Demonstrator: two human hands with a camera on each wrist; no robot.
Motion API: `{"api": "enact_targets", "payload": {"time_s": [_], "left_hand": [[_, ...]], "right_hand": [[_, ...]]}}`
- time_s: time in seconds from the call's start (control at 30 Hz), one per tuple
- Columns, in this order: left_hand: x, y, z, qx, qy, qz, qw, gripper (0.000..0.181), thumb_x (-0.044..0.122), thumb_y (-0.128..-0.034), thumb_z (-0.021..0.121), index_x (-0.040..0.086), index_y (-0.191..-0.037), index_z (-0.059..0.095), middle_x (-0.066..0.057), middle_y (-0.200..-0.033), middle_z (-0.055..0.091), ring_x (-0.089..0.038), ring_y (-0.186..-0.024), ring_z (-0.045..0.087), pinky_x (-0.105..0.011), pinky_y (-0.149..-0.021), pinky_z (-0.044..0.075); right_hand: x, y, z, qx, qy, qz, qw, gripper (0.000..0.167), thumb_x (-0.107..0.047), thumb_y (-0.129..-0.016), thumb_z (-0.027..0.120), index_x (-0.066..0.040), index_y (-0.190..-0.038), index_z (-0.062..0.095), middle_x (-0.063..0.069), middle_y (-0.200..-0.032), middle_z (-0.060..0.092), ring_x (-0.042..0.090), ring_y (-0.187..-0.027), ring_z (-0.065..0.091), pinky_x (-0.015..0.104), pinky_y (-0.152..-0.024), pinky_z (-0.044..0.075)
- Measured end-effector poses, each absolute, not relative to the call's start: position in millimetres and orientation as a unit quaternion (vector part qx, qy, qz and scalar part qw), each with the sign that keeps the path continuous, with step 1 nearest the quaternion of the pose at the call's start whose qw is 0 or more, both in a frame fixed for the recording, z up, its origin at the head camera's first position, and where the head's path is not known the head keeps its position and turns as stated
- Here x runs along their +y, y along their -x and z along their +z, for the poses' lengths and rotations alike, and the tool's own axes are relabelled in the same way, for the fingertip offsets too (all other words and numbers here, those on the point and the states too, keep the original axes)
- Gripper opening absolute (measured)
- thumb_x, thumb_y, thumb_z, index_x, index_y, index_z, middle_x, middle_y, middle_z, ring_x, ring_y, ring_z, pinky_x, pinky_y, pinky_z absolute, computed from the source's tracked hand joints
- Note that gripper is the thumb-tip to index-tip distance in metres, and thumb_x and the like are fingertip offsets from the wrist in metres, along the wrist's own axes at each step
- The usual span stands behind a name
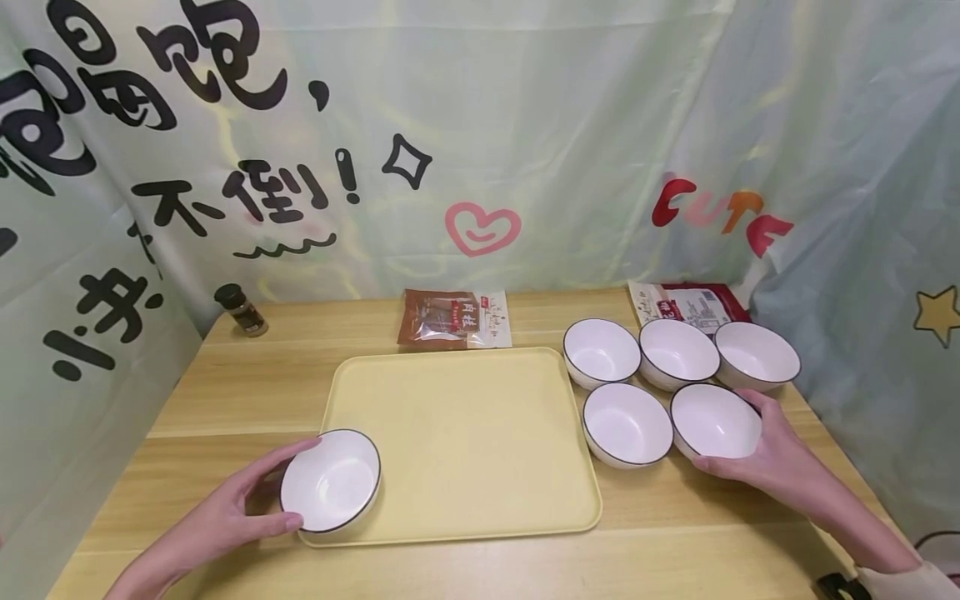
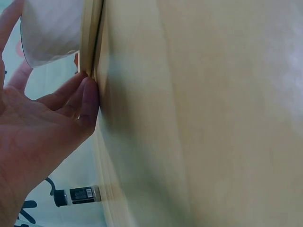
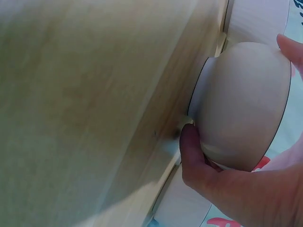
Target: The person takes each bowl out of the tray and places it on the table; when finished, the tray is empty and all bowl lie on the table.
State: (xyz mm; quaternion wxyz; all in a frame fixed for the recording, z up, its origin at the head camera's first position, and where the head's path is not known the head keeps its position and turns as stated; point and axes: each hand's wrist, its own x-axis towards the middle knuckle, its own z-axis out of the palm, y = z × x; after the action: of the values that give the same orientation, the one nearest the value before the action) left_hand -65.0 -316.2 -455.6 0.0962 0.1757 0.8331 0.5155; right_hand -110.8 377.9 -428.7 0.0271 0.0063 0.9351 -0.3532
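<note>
My left hand (image 1: 225,508) holds a white bowl (image 1: 330,482) with a dark rim from its left side, over the front left corner of a pale yellow tray (image 1: 480,467). In the left wrist view its lower fingers (image 2: 88,101) reach the tray's edge (image 2: 90,38) beneath the bowl (image 2: 52,30). At the right, my right hand (image 1: 776,458) grips a matching bowl (image 1: 716,421), thumb at the front and fingers at the far side. The right wrist view shows this bowl's outer wall (image 3: 246,104), with another dark rim (image 3: 196,90) close by its base.
More white bowls, one (image 1: 628,423) beside the right hand's bowl and several (image 1: 678,354) behind, stand right of the tray. A brown packet (image 1: 453,319) and a red packet (image 1: 690,304) lie at the back. A small dark-capped jar (image 1: 242,310) stands back left.
</note>
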Motion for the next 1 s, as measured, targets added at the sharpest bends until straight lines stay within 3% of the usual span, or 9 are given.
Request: {"api": "enact_targets", "payload": {"time_s": [0.33, 0.5, 0.77, 1.0], "left_hand": [[-315.1, 64.6, -454.7, 0.825, -0.18, 0.527, 0.097, 0.085, -0.001, -0.0926, 0.085, 0.016, -0.166, 0.047, -0.002, -0.16, 0.053, -0.011, -0.134, 0.058, -0.021, -0.103, 0.047], [-315.2, 64.8, -455.3, 0.824, -0.189, 0.526, 0.092, 0.086, -0.002, -0.0933, 0.084, 0.016, -0.168, 0.044, -0.003, -0.16, 0.053, -0.011, -0.132, 0.06, -0.024, -0.101, 0.051], [-314.1, 65.3, -454.7, 0.836, -0.166, 0.513, 0.099, 0.069, 0.007, -0.1089, 0.067, 0.02, -0.17, 0.039, -0.008, -0.167, 0.047, -0.008, -0.135, 0.058, -0.024, -0.102, 0.052], [-314.3, 73.7, -452.7, 0.848, -0.13, 0.506, 0.088, 0.05, 0.019, -0.12, 0.045, 0.024, -0.17, 0.041, -0.011, -0.161, 0.054, 0.007, -0.14, 0.046, -0.01, -0.107, 0.035]], "right_hand": [[379.6, 109.8, -430.3, 0.93, 0.0, -0.366, 0.037, 0.127, -0.029, -0.087, 0.093, 0.015, -0.164, 0.001, 0.05, -0.153, 0.019, 0.061, -0.129, 0.037, 0.073, -0.099, 0.038], [378.8, 109.8, -429.9, 0.928, 0.011, -0.371, 0.032, 0.125, -0.026, -0.089, 0.091, 0.015, -0.164, 0.001, 0.049, -0.155, 0.017, 0.061, -0.131, 0.033, 0.073, -0.101, 0.035], [368.1, 109.7, -425.3, 0.927, 0.027, -0.37, -0.055, 0.109, -0.023, -0.091, 0.088, 0.017, -0.161, 0.015, 0.046, -0.152, 0.024, 0.061, -0.135, 0.028, 0.067, -0.113, 0.022], [353.6, 109.5, -411.3, 0.936, 0.018, -0.338, -0.099, 0.101, -0.033, -0.094, 0.086, 0.016, -0.159, 0.026, 0.043, -0.151, 0.027, 0.06, -0.137, 0.025, 0.077, -0.103, 0.028]]}}
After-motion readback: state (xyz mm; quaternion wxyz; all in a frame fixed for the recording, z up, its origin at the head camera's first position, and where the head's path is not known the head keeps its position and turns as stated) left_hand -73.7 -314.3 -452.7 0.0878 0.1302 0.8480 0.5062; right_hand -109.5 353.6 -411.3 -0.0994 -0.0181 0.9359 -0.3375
